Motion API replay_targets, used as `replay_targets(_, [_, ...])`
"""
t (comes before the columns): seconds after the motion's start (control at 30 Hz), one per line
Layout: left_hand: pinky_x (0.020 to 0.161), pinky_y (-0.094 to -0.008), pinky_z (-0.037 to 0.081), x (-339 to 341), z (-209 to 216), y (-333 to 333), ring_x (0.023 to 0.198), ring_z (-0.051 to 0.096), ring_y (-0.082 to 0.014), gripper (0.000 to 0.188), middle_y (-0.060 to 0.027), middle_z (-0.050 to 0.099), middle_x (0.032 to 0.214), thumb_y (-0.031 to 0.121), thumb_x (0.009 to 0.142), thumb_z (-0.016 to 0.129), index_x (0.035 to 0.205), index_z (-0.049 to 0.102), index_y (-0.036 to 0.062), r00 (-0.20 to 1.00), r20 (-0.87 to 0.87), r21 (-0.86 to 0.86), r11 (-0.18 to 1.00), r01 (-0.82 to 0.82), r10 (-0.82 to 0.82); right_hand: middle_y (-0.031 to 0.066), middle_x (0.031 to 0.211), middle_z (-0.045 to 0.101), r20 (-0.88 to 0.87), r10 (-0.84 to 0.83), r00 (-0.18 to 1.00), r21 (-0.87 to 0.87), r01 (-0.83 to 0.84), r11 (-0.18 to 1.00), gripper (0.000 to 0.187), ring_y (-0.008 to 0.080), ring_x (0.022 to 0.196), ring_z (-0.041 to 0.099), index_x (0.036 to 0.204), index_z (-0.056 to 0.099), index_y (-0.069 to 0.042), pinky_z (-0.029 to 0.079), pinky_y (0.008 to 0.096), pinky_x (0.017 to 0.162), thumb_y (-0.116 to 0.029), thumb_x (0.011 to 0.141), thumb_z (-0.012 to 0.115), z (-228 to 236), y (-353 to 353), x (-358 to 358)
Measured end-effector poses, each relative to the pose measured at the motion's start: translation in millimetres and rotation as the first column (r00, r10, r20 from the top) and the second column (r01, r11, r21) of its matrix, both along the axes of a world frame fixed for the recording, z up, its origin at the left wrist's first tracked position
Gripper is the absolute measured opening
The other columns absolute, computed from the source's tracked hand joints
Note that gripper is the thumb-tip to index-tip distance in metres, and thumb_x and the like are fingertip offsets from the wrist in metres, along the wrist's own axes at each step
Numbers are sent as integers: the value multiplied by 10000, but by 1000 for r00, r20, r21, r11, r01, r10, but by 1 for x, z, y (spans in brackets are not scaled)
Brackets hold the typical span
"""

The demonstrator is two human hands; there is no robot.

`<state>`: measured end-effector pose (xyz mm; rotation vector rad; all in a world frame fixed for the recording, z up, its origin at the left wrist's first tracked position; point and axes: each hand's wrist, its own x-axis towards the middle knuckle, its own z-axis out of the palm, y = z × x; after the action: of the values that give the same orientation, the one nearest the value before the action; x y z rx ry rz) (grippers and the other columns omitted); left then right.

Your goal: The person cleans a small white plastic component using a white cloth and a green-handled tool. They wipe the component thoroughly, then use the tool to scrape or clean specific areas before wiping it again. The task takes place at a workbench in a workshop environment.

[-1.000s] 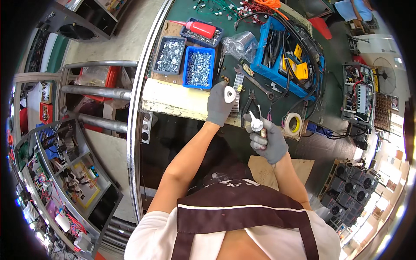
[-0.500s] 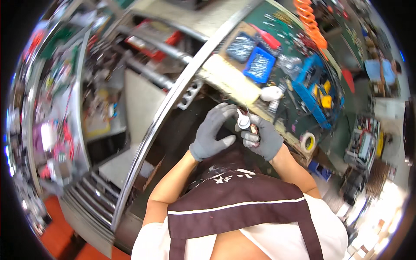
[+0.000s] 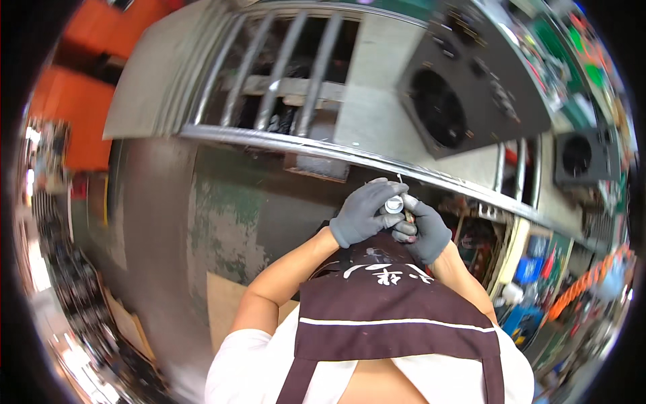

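Note:
Both my hands wear grey gloves and meet in front of my apron, close to the metal rail. My right hand (image 3: 426,231) is closed around a small bottle with a white nozzle cap (image 3: 394,204). The fingers of my left hand (image 3: 369,214) curl round the white cap from the other side. A thin pale tip sticks up beside the fingertips. Most of the bottle's body is hidden by the gloves.
Beyond my hands runs a metal rail (image 3: 377,160) edging a roller conveyor (image 3: 272,74). A black speaker cabinet (image 3: 505,87) with a round opening lies on it; a second cabinet (image 3: 584,158) is farther right. At right are a blue tray (image 3: 528,269) and a coiled orange hose (image 3: 575,293).
My view has swung left, so the workbench has slid to the far right and the speaker cabinets have come in. My left hand, open before, has closed on the bottle's white cap.

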<state>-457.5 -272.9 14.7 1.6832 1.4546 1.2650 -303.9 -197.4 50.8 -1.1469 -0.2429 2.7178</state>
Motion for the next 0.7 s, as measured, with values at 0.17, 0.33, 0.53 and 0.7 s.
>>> replay_targets(0.17, [779,-312,508,-57,36,-39,891,649,-225,410,-122,652,1010,259,812,697,1144,593,43,871,136,-118,881,-459,472,-15,618,435,-26,329,944,79,-326,942,224,62,445,326,868,503,-81,261,210,395,-256,984,425,27,1,-103])
replay_targets(0.33, [776,-280,503,-89,45,-29,875,637,-122,404,-70,681,945,266,820,713,1137,609,39,695,132,-263,700,-663,707,-3,593,472,133,423,896,300,-443,845,189,79,424,362,797,540,-81,267,230,384,-218,925,521,15,15,-167])
replay_targets(0.53, [803,-286,498,-146,55,-9,901,638,-131,431,-71,684,971,282,792,744,1117,617,29,537,148,-165,557,-814,830,20,616,496,213,400,891,412,-454,790,288,89,409,354,1097,567,-45,266,238,369,-254,917,485,21,45,-217])
replay_targets(0.7, [746,-304,516,-206,43,-8,840,661,-199,408,-96,682,938,205,716,783,1068,645,52,525,-192,10,537,-844,829,37,661,464,321,315,893,776,-439,453,319,79,474,351,1113,439,-43,273,221,428,-148,811,443,25,77,-251])
